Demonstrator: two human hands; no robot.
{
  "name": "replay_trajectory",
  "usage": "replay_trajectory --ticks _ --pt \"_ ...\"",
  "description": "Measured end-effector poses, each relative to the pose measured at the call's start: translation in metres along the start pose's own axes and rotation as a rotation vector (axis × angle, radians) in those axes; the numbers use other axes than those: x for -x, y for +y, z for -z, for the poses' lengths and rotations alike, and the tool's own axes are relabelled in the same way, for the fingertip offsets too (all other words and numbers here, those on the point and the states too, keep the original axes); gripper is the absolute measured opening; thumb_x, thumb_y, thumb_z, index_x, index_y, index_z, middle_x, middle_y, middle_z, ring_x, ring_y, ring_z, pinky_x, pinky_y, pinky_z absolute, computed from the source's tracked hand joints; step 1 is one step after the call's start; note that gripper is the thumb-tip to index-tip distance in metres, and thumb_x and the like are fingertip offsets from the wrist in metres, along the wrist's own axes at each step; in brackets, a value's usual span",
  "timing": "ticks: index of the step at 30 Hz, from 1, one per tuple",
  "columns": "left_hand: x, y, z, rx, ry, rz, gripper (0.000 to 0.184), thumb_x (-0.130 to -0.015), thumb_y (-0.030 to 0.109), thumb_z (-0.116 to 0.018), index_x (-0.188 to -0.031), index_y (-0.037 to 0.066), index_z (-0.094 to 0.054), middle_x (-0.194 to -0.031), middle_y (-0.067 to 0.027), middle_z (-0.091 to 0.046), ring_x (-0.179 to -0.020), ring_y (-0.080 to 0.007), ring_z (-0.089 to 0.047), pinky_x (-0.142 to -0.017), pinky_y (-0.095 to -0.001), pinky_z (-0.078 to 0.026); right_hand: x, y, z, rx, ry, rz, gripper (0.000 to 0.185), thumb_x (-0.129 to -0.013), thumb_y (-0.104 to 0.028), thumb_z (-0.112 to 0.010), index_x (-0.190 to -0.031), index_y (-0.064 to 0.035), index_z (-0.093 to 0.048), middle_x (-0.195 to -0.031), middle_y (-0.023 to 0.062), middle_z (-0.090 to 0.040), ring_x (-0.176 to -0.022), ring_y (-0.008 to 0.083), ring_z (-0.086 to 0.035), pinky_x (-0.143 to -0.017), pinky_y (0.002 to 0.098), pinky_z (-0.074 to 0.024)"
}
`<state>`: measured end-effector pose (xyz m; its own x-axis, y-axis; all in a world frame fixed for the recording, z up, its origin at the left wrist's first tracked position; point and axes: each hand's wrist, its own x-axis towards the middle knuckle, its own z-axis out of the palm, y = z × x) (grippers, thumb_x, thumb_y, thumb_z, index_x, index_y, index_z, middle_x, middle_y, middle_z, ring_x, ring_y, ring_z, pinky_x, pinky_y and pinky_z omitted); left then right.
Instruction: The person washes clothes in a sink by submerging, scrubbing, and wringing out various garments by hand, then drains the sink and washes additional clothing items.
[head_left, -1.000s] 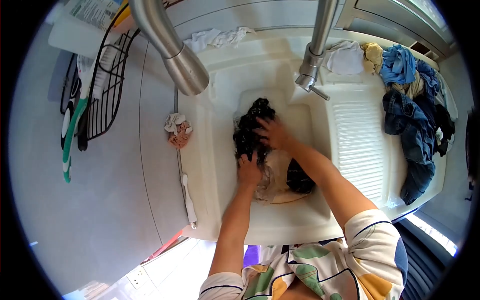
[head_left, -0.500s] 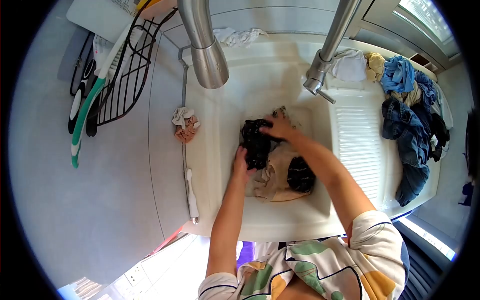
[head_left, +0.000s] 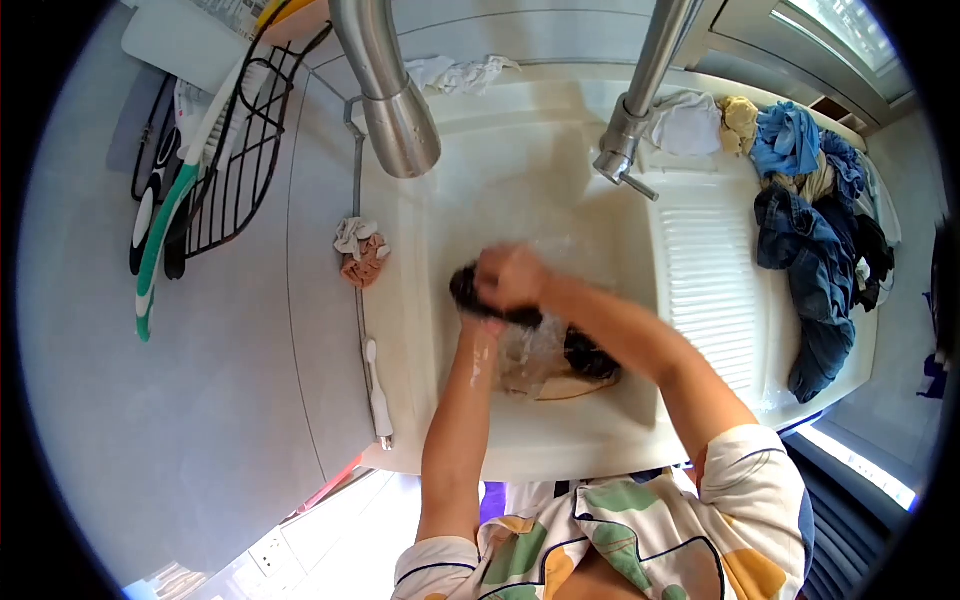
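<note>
No brand, number, sign or word can be read. Small dark print lies across the pale label on the white container above the rack: too tiny and blurred to make out, and cut off by the edge of the view.

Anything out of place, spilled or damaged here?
A white toothbrush lies loose on the left rim of the sink, mildly odd beside wet laundry. No clear spill or damage shows, though the black cloth being handled is blurred.
</note>
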<state>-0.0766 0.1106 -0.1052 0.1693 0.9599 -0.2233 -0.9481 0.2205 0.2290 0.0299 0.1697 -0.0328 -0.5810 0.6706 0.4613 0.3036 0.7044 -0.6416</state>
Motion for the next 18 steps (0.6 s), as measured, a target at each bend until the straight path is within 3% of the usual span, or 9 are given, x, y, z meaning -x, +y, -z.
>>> replay_trajectory --ticks 2,4,5,7,9,13,15,17,18 --pt "0.016 0.003 -0.090 -0.254 0.338 -0.179 0.036 -0.083 0.032 -0.037 -0.100 0.004 -0.050 -0.103 -0.0089 -0.052 -0.095 -0.0194 -0.049 -0.086 -0.0324 -0.036 -0.019 0.047 0.032 0.247 -0.055 -0.224 0.013 -0.063 -0.019 -0.054 -0.074 -0.0111 -0.055 -0.078 0.0101 -0.052 -0.077 0.0289 -0.050 -0.065 0.0373 -0.0438" --pt "0.035 0.011 -0.078 -0.404 0.634 -0.160 0.036 -0.079 0.028 -0.044 -0.104 0.002 -0.046 -0.105 -0.0095 -0.051 -0.095 -0.0211 -0.049 -0.082 -0.0345 -0.039 -0.021 0.087 0.041 0.414 0.007 -0.234 0.032 -0.065 -0.020 -0.056 -0.097 -0.0147 -0.052 -0.108 0.0115 -0.043 -0.099 0.0324 -0.041 -0.078 0.0416 -0.0396" --pt "0.040 0.005 -0.053 -0.403 0.639 -0.163 0.036 -0.079 0.028 -0.044 -0.104 0.002 -0.046 -0.105 -0.0095 -0.051 -0.095 -0.0211 -0.049 -0.082 -0.0345 -0.039 -0.011 0.090 0.040 0.410 0.004 -0.233 0.032 -0.065 -0.020 -0.056 -0.097 -0.0147 -0.052 -0.108 0.0115 -0.043 -0.099 0.0324 -0.041 -0.078 0.0416 -0.0396" --pt "0.037 -0.021 0.005 -1.294 0.829 -0.185 0.041 -0.076 0.027 -0.052 -0.104 -0.002 -0.042 -0.100 -0.0139 -0.052 -0.095 -0.0262 -0.049 -0.084 -0.0361 -0.036 0.010 0.094 0.039 0.737 -0.242 -0.045 0.053 -0.067 -0.020 -0.057 -0.117 -0.0208 -0.039 -0.131 0.0072 -0.020 -0.115 0.0351 -0.025 -0.088 0.0485 -0.0297" --pt "0.042 -0.038 0.004 -1.589 0.860 -0.034 0.042 -0.074 0.027 -0.054 -0.104 -0.001 -0.041 -0.100 -0.0154 -0.052 -0.094 -0.0289 -0.049 -0.083 -0.0369 -0.037 0.049 0.098 0.015 0.720 -0.448 -0.110 0.063 -0.067 -0.022 -0.057 -0.124 -0.0238 -0.030 -0.136 0.0036 -0.006 -0.121 0.0345 -0.013 -0.092 0.0532 -0.0194" --pt "0.049 -0.034 0.005 -2.045 0.848 0.414 0.044 -0.070 0.029 -0.058 -0.101 0.003 -0.042 -0.099 -0.0184 -0.052 -0.094 -0.0345 -0.049 -0.078 -0.0387 -0.039 0.082 0.067 0.009 0.663 -0.852 -0.386 0.060 -0.070 -0.026 -0.055 -0.125 -0.0238 -0.030 -0.135 0.0053 -0.012 -0.121 0.0299 -0.017 -0.092 0.0499 -0.0209" --pt "0.052 -0.030 0.005 -2.032 0.851 0.431 0.044 -0.069 0.030 -0.058 -0.101 0.004 -0.043 -0.099 -0.0185 -0.052 -0.094 -0.0342 -0.049 -0.078 -0.0379 -0.039 0.063 0.060 0.022 0.743 -1.009 -0.477 0.059 -0.070 -0.028 -0.054 -0.124 -0.0234 -0.031 -0.135 0.0061 -0.013 -0.121 0.0285 -0.019 -0.092 0.0490 -0.0226" --pt "0.043 -0.026 0.004 -2.026 0.843 0.412 0.045 -0.068 0.031 -0.059 -0.101 0.004 -0.043 -0.099 -0.0186 -0.052 -0.094 -0.0338 -0.049 -0.078 -0.0372 -0.039 0.030 0.070 0.034 0.821 -1.545 -0.716 0.055 -0.070 -0.030 -0.054 -0.121 -0.0220 -0.035 -0.131 0.0093 -0.022 -0.119 0.0271 -0.022 -0.087 0.0485 -0.0289" --pt "0.041 -0.027 0.006 -1.992 0.857 0.377 0.046 -0.069 0.030 -0.058 -0.103 0.003 -0.043 -0.099 -0.0177 -0.053 -0.094 -0.0326 -0.049 -0.079 -0.0371 -0.039 0.024 0.073 0.038 0.828 -1.544 -0.716 0.055 -0.070 -0.030 -0.054 -0.121 -0.0220 -0.035 -0.131 0.0093 -0.022 -0.119 0.0271 -0.022 -0.087 0.0485 -0.0289"
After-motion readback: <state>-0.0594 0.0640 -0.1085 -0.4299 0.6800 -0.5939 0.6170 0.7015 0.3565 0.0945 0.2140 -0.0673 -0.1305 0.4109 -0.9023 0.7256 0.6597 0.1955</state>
